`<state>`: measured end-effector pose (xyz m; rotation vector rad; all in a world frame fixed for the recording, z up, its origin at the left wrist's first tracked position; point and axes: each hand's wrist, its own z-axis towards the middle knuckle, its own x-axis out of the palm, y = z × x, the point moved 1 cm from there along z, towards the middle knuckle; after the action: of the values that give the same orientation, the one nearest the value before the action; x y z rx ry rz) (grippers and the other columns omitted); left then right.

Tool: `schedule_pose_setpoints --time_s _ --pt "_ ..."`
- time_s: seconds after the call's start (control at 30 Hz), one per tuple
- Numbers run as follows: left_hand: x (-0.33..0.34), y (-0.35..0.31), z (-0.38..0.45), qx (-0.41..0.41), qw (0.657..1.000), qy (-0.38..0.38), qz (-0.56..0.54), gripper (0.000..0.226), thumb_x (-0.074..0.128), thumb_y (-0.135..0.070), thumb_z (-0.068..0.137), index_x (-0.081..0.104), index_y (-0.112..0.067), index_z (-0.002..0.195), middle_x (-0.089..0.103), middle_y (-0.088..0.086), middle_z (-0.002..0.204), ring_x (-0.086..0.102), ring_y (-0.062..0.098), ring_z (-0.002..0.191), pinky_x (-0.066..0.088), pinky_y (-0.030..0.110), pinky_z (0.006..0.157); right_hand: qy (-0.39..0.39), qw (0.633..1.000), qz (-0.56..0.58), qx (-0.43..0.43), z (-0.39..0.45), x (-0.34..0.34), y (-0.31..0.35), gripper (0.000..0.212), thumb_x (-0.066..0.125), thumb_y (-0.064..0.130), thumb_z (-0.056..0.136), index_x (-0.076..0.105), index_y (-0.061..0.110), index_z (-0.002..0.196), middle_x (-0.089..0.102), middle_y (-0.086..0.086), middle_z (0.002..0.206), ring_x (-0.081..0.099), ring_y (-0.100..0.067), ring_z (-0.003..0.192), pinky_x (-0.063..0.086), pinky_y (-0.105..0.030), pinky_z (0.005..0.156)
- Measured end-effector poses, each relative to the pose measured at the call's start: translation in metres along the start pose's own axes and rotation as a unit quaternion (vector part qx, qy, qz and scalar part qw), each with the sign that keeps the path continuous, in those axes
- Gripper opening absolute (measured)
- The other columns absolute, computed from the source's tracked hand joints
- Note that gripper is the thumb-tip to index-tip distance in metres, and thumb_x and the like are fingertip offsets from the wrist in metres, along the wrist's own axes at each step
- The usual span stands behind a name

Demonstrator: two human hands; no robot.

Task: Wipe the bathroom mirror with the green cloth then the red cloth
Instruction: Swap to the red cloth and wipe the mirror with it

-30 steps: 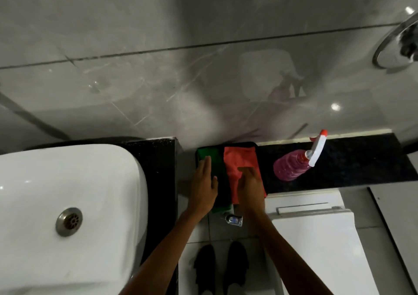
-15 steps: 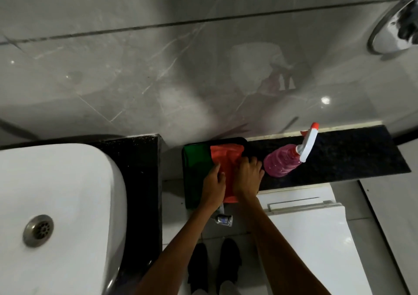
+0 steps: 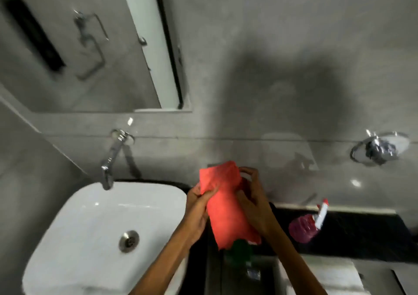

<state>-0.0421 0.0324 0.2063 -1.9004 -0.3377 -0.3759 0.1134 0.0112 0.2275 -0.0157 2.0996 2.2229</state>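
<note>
Left hand point(image 3: 197, 208) and right hand point(image 3: 253, 201) gripping raised red cloth point(image 3: 224, 206).

Matt red cloth point(image 3: 226, 206), glossy white sink point(image 3: 90, 222), shiny metal tap point(image 3: 110, 159).

Red cloth point(image 3: 226, 213), plain, bright coral-red at centre frame. Green cloth point(image 3: 241, 248) peeking dark green at its six o'clock. White basin point(image 3: 90, 238) with silver drain point(image 3: 129, 241) at eight o'clock. Chrome tap point(image 3: 112, 156). Pink bottle point(image 3: 303, 230), white-and-red nozzle, at four o'clock on speckled black ledge point(image 3: 362, 236). Grey marbled wall point(image 3: 271, 34).
</note>
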Motion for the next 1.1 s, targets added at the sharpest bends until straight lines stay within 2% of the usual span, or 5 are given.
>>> schedule_pose_setpoints --time_s 0.33,0.5,0.7,0.83,1.1 --pt "-0.019 -0.335 -0.015 0.438 0.893 -0.001 0.100 0.030 0.084 -0.028 0.082 0.078 -0.023 0.111 0.082 0.003 0.114 0.078 0.021 0.109 0.062 0.032 0.091 -0.216 0.906 -0.143 -0.335 0.093 0.173 0.240 0.040 0.073 0.037 0.089 0.059 0.059 0.119 0.066 0.031 0.115 0.065 0.009 0.107 0.056 -0.013 0.084" --pt "-0.018 -0.416 0.016 0.526 0.829 0.048 0.182 0.033 0.084 -0.004 0.078 0.075 -0.025 0.102 0.080 -0.012 0.107 0.075 0.007 0.104 0.060 0.025 0.087 -0.372 0.761 -0.299 -0.439 0.152 0.210 0.277 0.046 0.077 -0.015 0.073 0.079 0.007 0.113 0.068 -0.026 0.128 0.061 -0.048 0.110 0.050 -0.050 0.090" --pt "-0.090 -0.451 0.051 0.705 0.566 -0.085 0.419 0.040 0.072 -0.035 0.096 0.064 -0.026 0.134 0.067 -0.005 0.139 0.057 0.011 0.124 0.042 0.022 0.108 -0.440 0.689 -0.388 -0.426 0.202 0.224 0.263 0.043 0.063 0.011 0.100 0.056 0.002 0.140 0.049 -0.025 0.151 0.046 -0.041 0.141 0.036 -0.057 0.115" --pt "-0.193 -0.464 0.095 0.705 0.435 -0.258 0.498 0.060 0.042 -0.038 0.110 0.031 -0.015 0.164 0.024 0.012 0.176 0.025 0.028 0.162 0.028 0.052 0.129 -0.405 0.702 -0.411 -0.417 0.217 0.234 0.260 0.059 0.040 0.017 0.103 0.030 -0.010 0.154 0.025 -0.033 0.164 0.017 -0.041 0.159 0.014 -0.053 0.131" --pt "-0.274 -0.494 0.142 0.656 0.440 -0.335 0.514 0.074 0.050 -0.019 0.098 0.023 0.004 0.163 0.015 0.022 0.176 0.014 0.040 0.165 0.018 0.055 0.134 -0.440 0.655 -0.473 -0.392 0.239 0.305 0.312 0.062 0.029 0.044 0.108 0.017 0.016 0.162 0.008 -0.020 0.172 0.004 -0.042 0.161 0.004 -0.057 0.130"
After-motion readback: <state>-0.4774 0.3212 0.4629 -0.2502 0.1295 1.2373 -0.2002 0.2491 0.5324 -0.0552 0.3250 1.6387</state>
